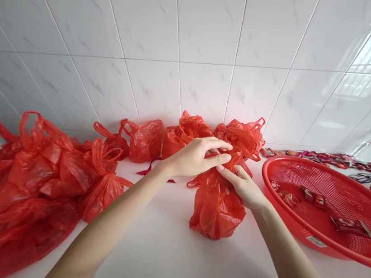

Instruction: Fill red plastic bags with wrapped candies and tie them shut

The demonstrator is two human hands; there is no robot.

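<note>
A filled red plastic bag (217, 211) is seen near the middle of the white counter (163, 254). Its gathered top is gripped by the left hand (193, 158) and right hand (241, 186), fingers closed around it.

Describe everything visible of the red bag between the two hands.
The red bag is thin, glossy, crinkled plastic, full and rounded below and gathered to a narrow neck on top. It stands upright on the white counter. The left hand pinches the bunched top from above, and the right hand holds the neck from the side. Its contents are hidden.
</note>
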